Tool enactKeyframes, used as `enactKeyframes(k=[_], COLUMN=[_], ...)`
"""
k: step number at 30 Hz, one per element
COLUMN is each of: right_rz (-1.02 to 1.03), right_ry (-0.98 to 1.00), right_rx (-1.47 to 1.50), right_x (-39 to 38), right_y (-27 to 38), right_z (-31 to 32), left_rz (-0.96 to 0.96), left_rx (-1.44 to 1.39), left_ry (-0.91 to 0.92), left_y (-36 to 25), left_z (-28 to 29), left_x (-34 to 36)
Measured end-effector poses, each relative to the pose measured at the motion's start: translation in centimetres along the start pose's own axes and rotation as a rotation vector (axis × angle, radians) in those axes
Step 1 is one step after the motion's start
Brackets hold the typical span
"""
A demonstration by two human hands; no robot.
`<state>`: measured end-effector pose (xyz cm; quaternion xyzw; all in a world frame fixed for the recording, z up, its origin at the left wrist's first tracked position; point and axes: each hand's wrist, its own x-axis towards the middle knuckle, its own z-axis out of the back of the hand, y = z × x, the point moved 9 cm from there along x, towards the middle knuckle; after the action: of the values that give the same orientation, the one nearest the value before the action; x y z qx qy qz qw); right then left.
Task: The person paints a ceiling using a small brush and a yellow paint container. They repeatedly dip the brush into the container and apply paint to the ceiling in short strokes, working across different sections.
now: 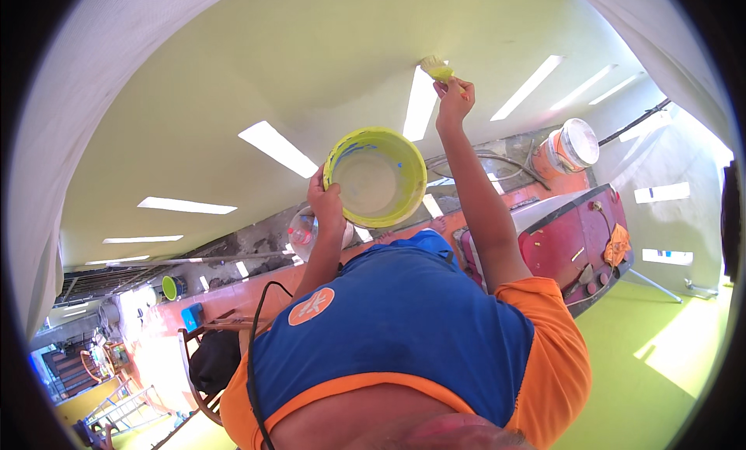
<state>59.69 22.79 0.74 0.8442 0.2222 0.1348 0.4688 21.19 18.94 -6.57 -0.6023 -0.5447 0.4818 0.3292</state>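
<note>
My left hand (325, 201) grips the near-left rim of a round yellow-green bucket (410, 187), thumb over the edge. Inside it, pale paint (364, 184) covers the bottom, and blue marks show on the wall. Up and to the right, my right hand (457, 102) is closed around the handle of a paintbrush (437, 68). Its bristles, coated yellow-green, appear to touch the pale green wall (233, 77). A slightly darker patch shows on the wall around the bristle tips. Bright strips of sunlight fall across the wall.
A white bucket (579, 143) and an orange bucket (553, 161) stand by the wall, near a loose hose (497, 161). To my right is a maroon table (556, 248) with an orange cloth (618, 244). A clear plastic container (301, 236) and a wooden chair (186, 349) are left.
</note>
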Motion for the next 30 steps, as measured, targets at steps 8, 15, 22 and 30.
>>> enactKeyframes(k=[8,15,22,30], right_rz=[0.115,0.383,0.103,0.188], right_ry=[0.133,0.358,0.053,0.209], right_rx=[0.108,0.235,0.025,0.188], right_x=[2.8,2.1,-0.8,0.1], right_y=[13.6,23.0,6.1,13.6], right_z=[-9.5,-15.6,-4.4,-10.7], left_rz=[0.011,0.015,0.023,0.017], left_rx=[-0.009,-0.024,-0.012,-0.018], left_ry=[0.020,0.041,0.044,0.026], left_y=[-0.1,0.1,0.3,0.5], left_z=[-1.1,-1.5,-1.6,-1.3], left_x=[-0.4,-0.6,-0.5,-0.6])
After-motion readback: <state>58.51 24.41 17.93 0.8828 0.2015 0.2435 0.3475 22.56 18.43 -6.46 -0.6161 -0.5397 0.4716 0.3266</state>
